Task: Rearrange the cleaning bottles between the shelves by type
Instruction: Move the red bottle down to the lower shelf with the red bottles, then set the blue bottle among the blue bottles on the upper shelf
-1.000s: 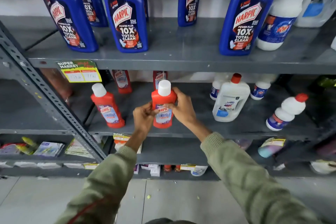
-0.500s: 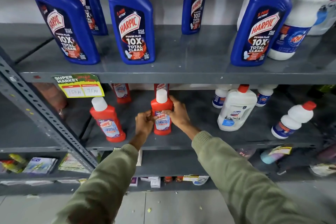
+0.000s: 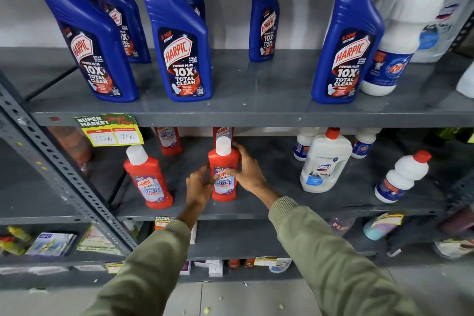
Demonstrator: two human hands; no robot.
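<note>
In the head view, a red bathroom cleaner bottle (image 3: pixel 223 174) is seen standing upright on the middle shelf (image 3: pixel 277 209), and it is framed by both hands. Compared with half a second ago, the left hand (image 3: pixel 198 183) is opened more and is drawn a little away from the bottle's left side; its fingers are blurred, so contact cannot be confirmed. The right hand (image 3: pixel 246 169) is still laid against the bottle's right side, with fingers spread over the label and shoulder, not closed around it. The bottle itself is kept at the same place on the shelf, and a wider part of the upper shelf (image 3: pixel 230 110) is now shown.

To the left of the left hand, a second red bottle (image 3: pixel 148 178) is placed, well apart. Behind the hands, two more red bottles (image 3: pixel 169 140) are cut off by the upper shelf edge, so only their lower parts are seen. To the right of the right hand, a white Domex bottle (image 3: pixel 324 161) and a small white bottle (image 3: pixel 401 177) are found; the latter is blurred. Above the hands, blue Harpic bottles (image 3: pixel 183 43) are lined up, and the leftmost caps are cut by the frame. The items on the bottom shelves are too blurred to be told
</note>
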